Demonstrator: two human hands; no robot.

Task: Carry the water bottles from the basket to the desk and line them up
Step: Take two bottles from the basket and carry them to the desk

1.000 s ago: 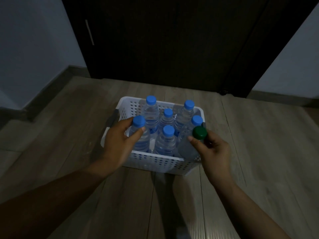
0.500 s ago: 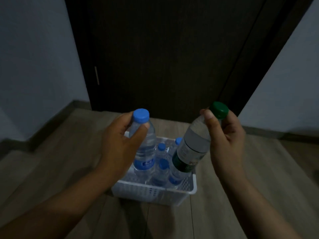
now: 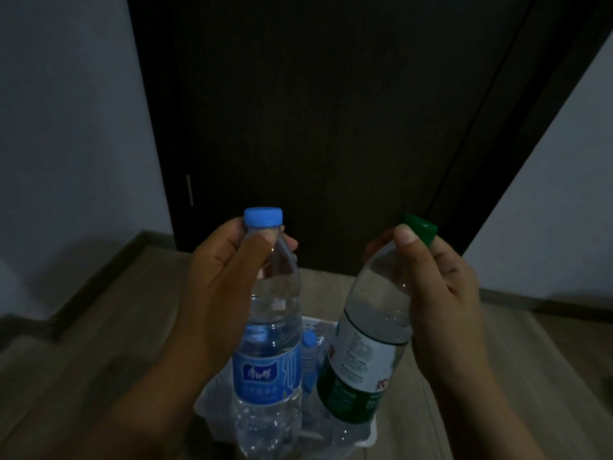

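Walls [image 3: 66, 127] of pale grey are flanking a very dark wooden door [image 3: 315, 111] that is filling the middle of the dim room, with a thin pale handle strip [image 3: 189, 190] showing near its left edge and a dark skirting board [image 3: 109, 260] running along the foot of the left wall. Wood-look plank flooring [image 3: 83, 360] is spreading below in grey-brown boards. On that floor a white perforated plastic basket [image 3: 212, 398] is sitting, mostly hidden behind the two raised bottles, with one small blue-capped bottle [image 3: 309, 350] standing upright inside it between them. The left hand [image 3: 219, 287] is holding the blue-capped water bottle [image 3: 268, 360] upright above the basket, its thumb and fingers clamped around the neck just under the cap. The right hand [image 3: 441, 293] is gripping the green-capped water bottle [image 3: 365, 353] by its neck and shoulder, fingers closed tight around it, and this bottle is tilting, its cap leaning to the right and its green-labelled base swinging toward the blue-labelled one. The two bottles are hanging near each other but apart.
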